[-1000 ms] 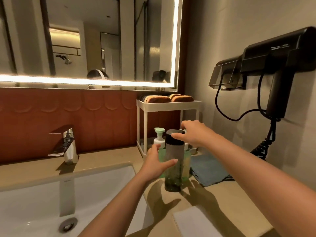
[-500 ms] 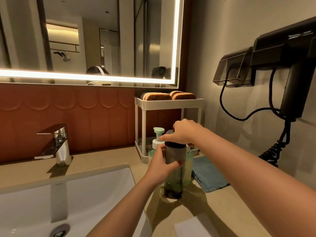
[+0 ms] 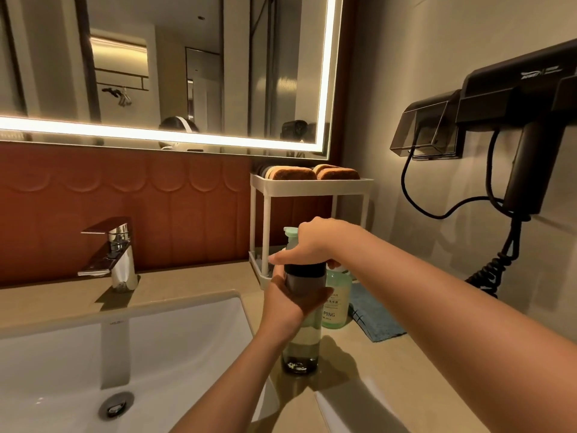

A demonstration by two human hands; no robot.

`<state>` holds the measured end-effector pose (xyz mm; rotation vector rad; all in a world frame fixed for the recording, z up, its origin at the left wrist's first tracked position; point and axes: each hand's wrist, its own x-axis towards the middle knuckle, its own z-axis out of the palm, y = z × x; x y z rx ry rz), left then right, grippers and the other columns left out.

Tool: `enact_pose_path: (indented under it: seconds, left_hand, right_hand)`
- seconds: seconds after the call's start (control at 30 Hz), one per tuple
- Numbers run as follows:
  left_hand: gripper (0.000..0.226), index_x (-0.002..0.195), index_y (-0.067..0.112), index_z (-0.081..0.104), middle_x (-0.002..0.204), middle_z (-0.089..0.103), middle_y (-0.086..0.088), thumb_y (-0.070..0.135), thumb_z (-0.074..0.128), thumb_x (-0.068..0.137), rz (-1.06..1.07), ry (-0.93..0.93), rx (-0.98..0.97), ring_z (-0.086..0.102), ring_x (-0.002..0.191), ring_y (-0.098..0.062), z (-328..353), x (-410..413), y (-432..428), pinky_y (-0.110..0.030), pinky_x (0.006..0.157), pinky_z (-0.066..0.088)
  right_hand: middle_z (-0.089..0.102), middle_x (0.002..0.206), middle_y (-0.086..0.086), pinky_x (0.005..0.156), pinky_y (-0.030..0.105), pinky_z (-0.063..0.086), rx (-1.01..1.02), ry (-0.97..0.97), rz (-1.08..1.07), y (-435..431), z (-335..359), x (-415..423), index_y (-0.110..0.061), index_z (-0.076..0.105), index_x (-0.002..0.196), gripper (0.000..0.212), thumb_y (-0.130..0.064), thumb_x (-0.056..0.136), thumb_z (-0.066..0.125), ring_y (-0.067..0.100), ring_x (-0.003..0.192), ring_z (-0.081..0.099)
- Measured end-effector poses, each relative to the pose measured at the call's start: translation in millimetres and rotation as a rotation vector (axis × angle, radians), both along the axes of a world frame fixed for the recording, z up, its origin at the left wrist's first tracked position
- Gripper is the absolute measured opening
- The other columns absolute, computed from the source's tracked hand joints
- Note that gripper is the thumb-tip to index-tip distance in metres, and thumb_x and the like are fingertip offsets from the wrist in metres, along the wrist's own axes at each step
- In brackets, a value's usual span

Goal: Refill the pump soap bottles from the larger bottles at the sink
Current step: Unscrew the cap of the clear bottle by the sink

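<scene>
Gripping dark bottle (image 3: 301,342) body, left hand (image 3: 288,300); right hand (image 3: 307,245) on cap

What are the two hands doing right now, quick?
Left hand: closed around the body of the dark bottle.
Right hand: closed over the bottle's black cap.

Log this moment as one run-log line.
left hand: grips dark bottle body | right hand: on its black cap | bottle: upright on counter | cap: on
</scene>
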<state>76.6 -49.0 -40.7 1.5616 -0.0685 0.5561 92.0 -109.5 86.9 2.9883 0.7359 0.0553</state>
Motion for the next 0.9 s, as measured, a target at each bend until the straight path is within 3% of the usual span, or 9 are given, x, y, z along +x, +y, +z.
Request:
enact_pose_path:
  seconds: [0.07,0.13,0.37,0.6,0.77,0.9]
  left_hand:
    - [0.064,0.114,0.031,0.038,0.098,0.053,0.018,0.024,0.081,0.067,0.04,0.028,0.051,0.053,0.1,-0.009,-2,4,-3,-0.011,0.071,0.04]
    - [0.059,0.107,0.034,0.041,0.098,0.055,0.015,0.025,0.082,0.066,0.03,0.044,0.023,0.055,0.101,-0.012,-4,5,-3,-0.015,0.075,0.043]
    - [0.051,0.092,0.036,0.044,0.094,0.057,0.011,0.014,0.082,0.065,-0.04,-0.006,0.03,0.056,0.086,-0.007,-2,-4,3,-0.012,0.058,0.046]
    - [0.056,0.099,0.032,0.046,0.096,0.057,0.008,0.005,0.081,0.065,-0.091,-0.028,0.025,0.057,0.087,-0.011,-3,-2,8,-0.01,0.054,0.049]
    - [0.056,0.107,0.024,0.049,0.1,0.061,-0.001,0.0,0.079,0.066,-0.146,-0.033,0.024,0.06,0.093,-0.017,-6,1,13,-0.015,0.06,0.052]
    - [0.061,0.117,0.018,0.048,0.105,0.061,-0.002,0.005,0.08,0.066,-0.148,-0.015,0.04,0.059,0.098,-0.018,-10,4,13,-0.018,0.065,0.054]
  right_hand:
    - [0.053,0.109,0.01,0.094,0.039,0.048,-0.061,-0.029,-0.043,7,-4,-2,-0.01,0.049,0.127,0.08,-0.074,0.08,0.037,0.03,0.11,0.054]
    - [0.054,0.114,0.01,0.097,0.039,0.046,-0.087,-0.055,-0.072,9,-6,-3,-0.011,0.048,0.129,0.078,-0.073,0.083,0.034,0.03,0.112,0.052]
    - [0.05,0.093,0.005,0.091,0.038,0.049,-0.037,-0.069,0.006,-1,-4,-4,-0.01,0.053,0.121,0.065,-0.064,0.087,0.038,0.025,0.094,0.054]
    - [0.05,0.087,0.003,0.083,0.035,0.051,0.013,-0.06,0.068,-3,-6,-2,-0.012,0.054,0.116,0.059,-0.061,0.087,0.042,0.022,0.086,0.053]
    - [0.051,0.106,0.004,0.075,0.03,0.049,0.09,0.079,0.183,-14,-12,1,-0.022,0.041,0.13,0.052,-0.055,0.09,0.044,0.022,0.093,0.052]
    - [0.045,0.126,0.008,0.087,0.036,0.049,0.058,0.289,0.164,-17,-5,-1,-0.029,0.031,0.135,0.05,-0.048,0.091,0.047,0.024,0.105,0.049]
